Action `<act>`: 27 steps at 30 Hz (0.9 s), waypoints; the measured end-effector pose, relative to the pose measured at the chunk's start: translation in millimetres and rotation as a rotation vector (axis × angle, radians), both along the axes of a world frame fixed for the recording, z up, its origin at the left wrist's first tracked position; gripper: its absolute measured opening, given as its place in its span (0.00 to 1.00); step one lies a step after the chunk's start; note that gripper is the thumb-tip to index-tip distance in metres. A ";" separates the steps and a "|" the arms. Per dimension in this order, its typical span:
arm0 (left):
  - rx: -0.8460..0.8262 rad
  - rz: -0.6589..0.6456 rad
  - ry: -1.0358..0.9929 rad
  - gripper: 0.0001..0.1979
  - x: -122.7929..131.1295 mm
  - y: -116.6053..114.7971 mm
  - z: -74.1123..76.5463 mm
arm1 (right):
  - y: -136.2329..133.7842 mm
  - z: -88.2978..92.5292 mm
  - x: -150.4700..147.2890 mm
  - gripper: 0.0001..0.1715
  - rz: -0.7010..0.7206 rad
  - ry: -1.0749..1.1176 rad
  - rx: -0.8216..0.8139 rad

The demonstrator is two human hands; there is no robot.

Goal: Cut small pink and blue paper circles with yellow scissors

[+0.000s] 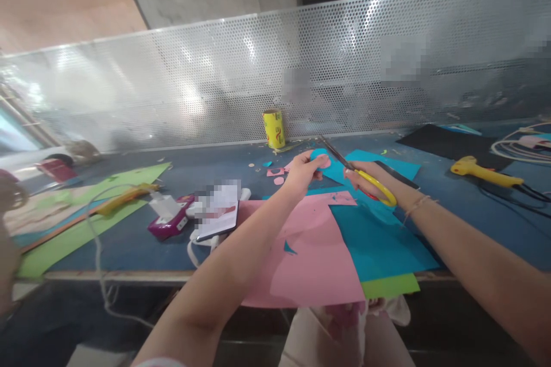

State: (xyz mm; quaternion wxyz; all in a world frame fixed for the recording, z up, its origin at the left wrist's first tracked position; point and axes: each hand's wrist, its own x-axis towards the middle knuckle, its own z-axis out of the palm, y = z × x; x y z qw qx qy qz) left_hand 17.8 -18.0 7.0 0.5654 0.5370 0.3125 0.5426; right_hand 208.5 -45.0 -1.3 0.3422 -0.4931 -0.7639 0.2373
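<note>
Between the fingers of my left hand [303,171] is a small cut paper piece [322,161], pink with blue behind it. My right hand [365,176] grips a pair of scissors [340,155] by its yellow and red handles; the blades point up and left, just beside the paper piece. Whether the blades touch it I cannot tell. Below my hands lie a pink sheet [310,264] and a blue sheet [379,235], overlapping near the table's front edge. A small blue scrap [290,248] rests on the pink sheet.
A phone [218,215] leans beside a purple power strip [170,223] on the left. A yellow roll [274,129] stands near the perforated metal screen [215,86]. Right lies a yellow glue gun [486,172] with cords. Green sheets [47,249] and part of another person [6,241] are far left.
</note>
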 end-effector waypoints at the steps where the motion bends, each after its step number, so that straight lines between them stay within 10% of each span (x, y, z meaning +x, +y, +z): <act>1: 0.008 0.017 0.009 0.14 -0.1 0.6 -0.4 | 0.9 -0.2 2.1 0.21 0.018 -0.016 0.000; 27: 0.057 -0.050 -0.002 0.13 -1.7 3.1 -0.8 | -5.1 4.5 1.6 0.21 0.104 -0.071 0.012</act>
